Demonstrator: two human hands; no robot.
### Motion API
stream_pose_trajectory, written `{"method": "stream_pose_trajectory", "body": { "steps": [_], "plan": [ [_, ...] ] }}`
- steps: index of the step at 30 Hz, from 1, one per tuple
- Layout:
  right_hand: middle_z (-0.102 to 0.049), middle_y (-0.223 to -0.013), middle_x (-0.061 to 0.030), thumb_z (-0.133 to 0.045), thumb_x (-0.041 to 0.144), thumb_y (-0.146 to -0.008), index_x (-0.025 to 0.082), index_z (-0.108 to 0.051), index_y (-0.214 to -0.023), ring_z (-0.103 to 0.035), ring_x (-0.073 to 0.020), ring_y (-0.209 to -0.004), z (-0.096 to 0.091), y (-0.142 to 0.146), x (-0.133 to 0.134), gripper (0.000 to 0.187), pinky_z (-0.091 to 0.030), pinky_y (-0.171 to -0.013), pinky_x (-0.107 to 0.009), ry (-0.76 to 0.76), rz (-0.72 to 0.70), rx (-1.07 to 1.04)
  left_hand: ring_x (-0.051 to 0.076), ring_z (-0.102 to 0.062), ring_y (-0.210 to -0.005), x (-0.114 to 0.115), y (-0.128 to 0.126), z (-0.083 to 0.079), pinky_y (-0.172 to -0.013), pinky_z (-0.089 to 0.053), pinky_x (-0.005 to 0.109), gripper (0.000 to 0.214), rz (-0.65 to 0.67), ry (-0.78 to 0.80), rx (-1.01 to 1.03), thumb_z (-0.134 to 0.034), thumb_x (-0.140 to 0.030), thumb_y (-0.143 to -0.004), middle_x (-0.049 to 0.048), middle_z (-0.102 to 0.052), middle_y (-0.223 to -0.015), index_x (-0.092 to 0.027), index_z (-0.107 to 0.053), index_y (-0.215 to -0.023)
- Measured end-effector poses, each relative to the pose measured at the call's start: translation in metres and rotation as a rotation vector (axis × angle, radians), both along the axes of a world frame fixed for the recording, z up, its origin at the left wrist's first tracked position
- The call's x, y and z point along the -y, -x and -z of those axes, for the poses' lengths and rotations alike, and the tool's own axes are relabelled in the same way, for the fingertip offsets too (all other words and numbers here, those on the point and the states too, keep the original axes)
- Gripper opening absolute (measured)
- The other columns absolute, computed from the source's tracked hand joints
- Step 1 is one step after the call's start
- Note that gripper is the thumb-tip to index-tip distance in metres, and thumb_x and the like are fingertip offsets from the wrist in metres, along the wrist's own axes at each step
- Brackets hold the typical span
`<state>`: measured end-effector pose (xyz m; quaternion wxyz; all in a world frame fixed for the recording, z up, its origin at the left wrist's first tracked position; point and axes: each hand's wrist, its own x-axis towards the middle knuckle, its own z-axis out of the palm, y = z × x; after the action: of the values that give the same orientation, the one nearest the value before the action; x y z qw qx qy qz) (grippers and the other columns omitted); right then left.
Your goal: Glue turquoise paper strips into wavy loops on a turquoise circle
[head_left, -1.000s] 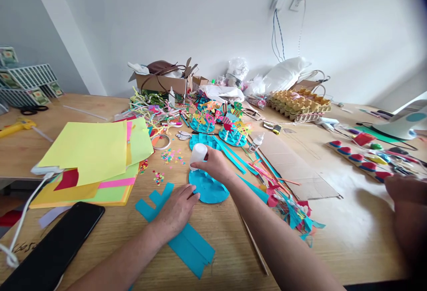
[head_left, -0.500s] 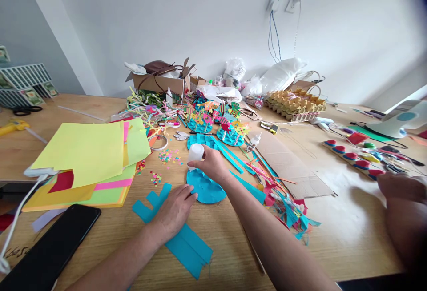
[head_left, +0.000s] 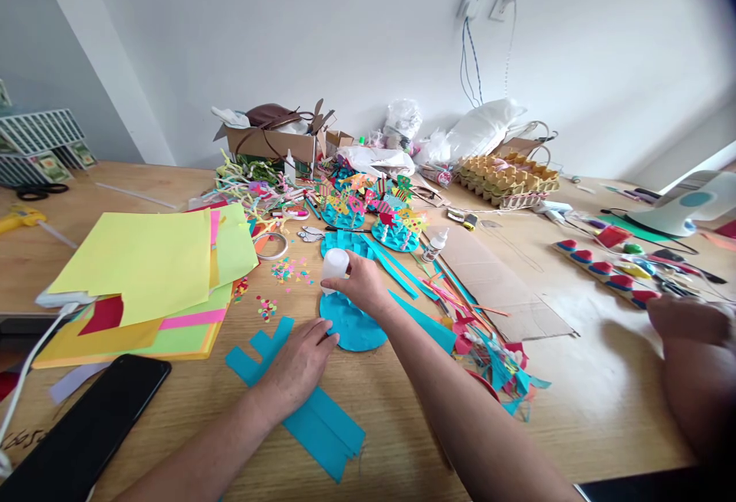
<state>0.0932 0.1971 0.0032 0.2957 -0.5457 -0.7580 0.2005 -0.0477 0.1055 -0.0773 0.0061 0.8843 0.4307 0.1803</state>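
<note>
My right hand (head_left: 362, 281) is closed around a small white glue bottle (head_left: 334, 266), held tip down over the far edge of a blue paper disc (head_left: 352, 324) on the wooden table (head_left: 391, 402). My left hand (head_left: 299, 360) rests on the table with its fingertips pressing the disc's near-left edge. Under and beside that hand lie cut blue paper strips (head_left: 304, 402). More blue discs with colourful paper decorations (head_left: 373, 214) stand just behind.
A stack of yellow, green and pink paper sheets (head_left: 149, 272) lies at the left, a black phone (head_left: 86, 433) at the near left. Paper scraps (head_left: 488, 349) and a cardboard sheet (head_left: 500, 280) lie to the right. Another person's hand (head_left: 690, 318) is at the right edge.
The view has shifted slightly. My right hand with the bottle has dropped a little toward the disc; my left hand stays on its edge.
</note>
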Motion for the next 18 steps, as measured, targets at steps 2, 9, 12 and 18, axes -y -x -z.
{"method": "stream_pose_trajectory", "body": {
  "steps": [2, 9, 12, 18],
  "plan": [
    [-0.059, -0.068, 0.0019, -0.073, 0.036, -0.058, 0.018, -0.057, -0.078, -0.053, -0.0133, -0.063, 0.0, -0.0002, 0.0006, 0.032, -0.033, -0.054, -0.022, -0.002, -0.003, 0.002, 0.023, -0.049, -0.113, 0.0002, 0.0002, -0.0007, -0.092, -0.044, 0.042, 0.029, -0.009, -0.001, 0.005, -0.038, -0.011, -0.086, 0.0094, -0.057, -0.118, -0.017, -0.058, -0.107],
    [-0.059, -0.068, 0.0021, -0.073, 0.035, -0.059, 0.017, -0.057, -0.078, -0.052, -0.013, -0.062, -0.0026, 0.0009, 0.0011, 0.031, -0.033, -0.053, -0.021, 0.0, 0.017, 0.011, 0.024, -0.05, -0.112, 0.0019, -0.0001, -0.0062, -0.092, -0.045, 0.042, 0.03, -0.013, -0.004, -0.022, -0.04, -0.009, -0.084, 0.01, -0.058, -0.116, -0.017, -0.059, -0.106],
    [-0.06, -0.069, 0.0016, -0.072, 0.035, -0.059, 0.017, -0.057, -0.077, -0.053, -0.0134, -0.064, -0.0042, 0.0013, 0.0028, 0.03, -0.033, -0.054, -0.022, 0.014, -0.012, -0.007, 0.024, -0.05, -0.111, 0.0015, -0.0004, -0.0054, -0.092, -0.044, 0.042, 0.03, -0.009, -0.004, 0.001, -0.04, -0.009, -0.084, 0.0104, -0.058, -0.116, -0.016, -0.059, -0.106],
    [-0.059, -0.068, 0.0016, -0.072, 0.035, -0.059, 0.017, -0.057, -0.077, -0.053, -0.0136, -0.063, -0.0042, 0.0, 0.003, 0.03, -0.033, -0.054, -0.022, 0.005, 0.009, -0.008, 0.024, -0.051, -0.11, 0.0006, -0.0005, -0.0041, -0.091, -0.045, 0.041, 0.03, 0.0, -0.035, 0.004, -0.039, -0.008, -0.083, 0.0107, -0.059, -0.114, -0.015, -0.059, -0.105]
  ]
}}
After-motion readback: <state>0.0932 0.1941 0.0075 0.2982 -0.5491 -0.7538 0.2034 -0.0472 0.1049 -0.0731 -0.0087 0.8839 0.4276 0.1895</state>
